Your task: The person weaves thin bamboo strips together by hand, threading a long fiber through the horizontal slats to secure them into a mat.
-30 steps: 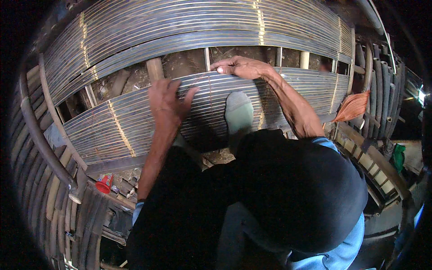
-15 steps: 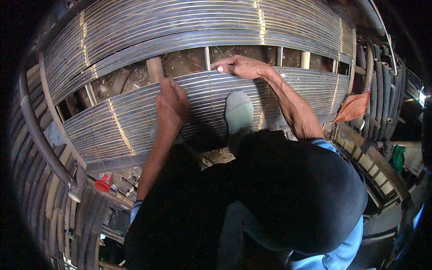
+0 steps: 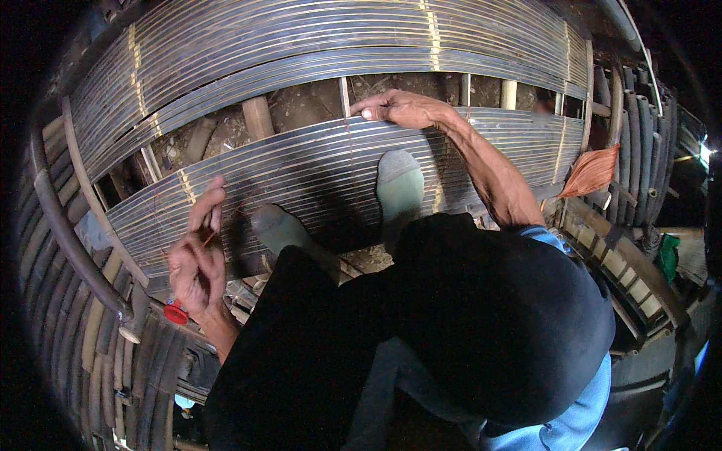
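Note:
Below me lies a panel of thin dark slats with pale edges (image 3: 316,177), and my socked feet rest on it. My right hand (image 3: 402,110) grips its far edge, thumb on top, beside a thin reddish string running down across the slats. Off to the left and raised above the panel, my left hand (image 3: 197,267) has its fingers curled round a thin reddish string (image 3: 209,239). Part of that string trails toward the panel's middle. The fingers of my right hand beyond the edge are partly hidden.
A second slatted panel (image 3: 301,45) lies beyond a gap crossed by wooden bars (image 3: 258,118). A bundle of orange-red strings (image 3: 590,174) hangs at the right end. Dark poles (image 3: 75,301) are stacked at the left, with a red cone-shaped thing (image 3: 176,312) near them.
My left hand has moved left and toward me from the panel's far edge, turning over and drawing string with it. My right hand has stayed at the edge.

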A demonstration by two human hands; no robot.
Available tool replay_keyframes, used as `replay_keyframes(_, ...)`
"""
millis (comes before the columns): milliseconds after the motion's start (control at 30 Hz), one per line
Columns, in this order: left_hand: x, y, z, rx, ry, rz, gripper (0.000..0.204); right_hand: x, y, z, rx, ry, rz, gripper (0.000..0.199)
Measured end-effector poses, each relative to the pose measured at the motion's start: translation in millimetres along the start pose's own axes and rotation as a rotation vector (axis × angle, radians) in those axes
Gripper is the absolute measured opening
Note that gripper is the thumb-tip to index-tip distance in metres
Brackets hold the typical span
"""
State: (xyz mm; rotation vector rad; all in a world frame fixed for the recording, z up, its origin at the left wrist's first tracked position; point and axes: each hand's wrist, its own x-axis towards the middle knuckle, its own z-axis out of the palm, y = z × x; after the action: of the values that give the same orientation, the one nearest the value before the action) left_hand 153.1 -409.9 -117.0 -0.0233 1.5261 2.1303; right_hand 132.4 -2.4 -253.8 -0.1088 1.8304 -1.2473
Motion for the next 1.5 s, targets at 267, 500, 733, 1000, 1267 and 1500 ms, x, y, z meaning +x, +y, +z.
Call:
replay_keyframes(267, -55, 9, -6, -0.324, 0.014, -0.085, 0.045, -7, -11, 13, 0.018, 0.028, 0.011, 0.050)
replay_keyframes(500, -68, 21, -2, -0.161, 0.012, -0.090, 0.042, -10, -86, 89, -0.599, 0.720, -0.477, 0.047)
replay_keyframes(733, -72, 25, 4, -0.068, 0.032, -0.116, 0.044, -8, -72, 126, -0.408, 0.515, -0.558, 0.033)
replay_keyframes(1000, -127, 16, -2, -0.253, 1.012, -0.254, 0.046, 14, -92, 111, -0.348, 0.381, -0.564, 0.025)
replay_keyframes(1267, -416, -17, -183, 0.422, 1.417, -0.521, 0.026, 123, -147, 104, -0.523, 0.389, -0.571, 0.038)
replay_keyframes(1500, -153, -22, -158, 1.309, 0.909, -0.286, 0.040, 150, -144, 132, -0.499, 0.247, -0.428, 0.037)
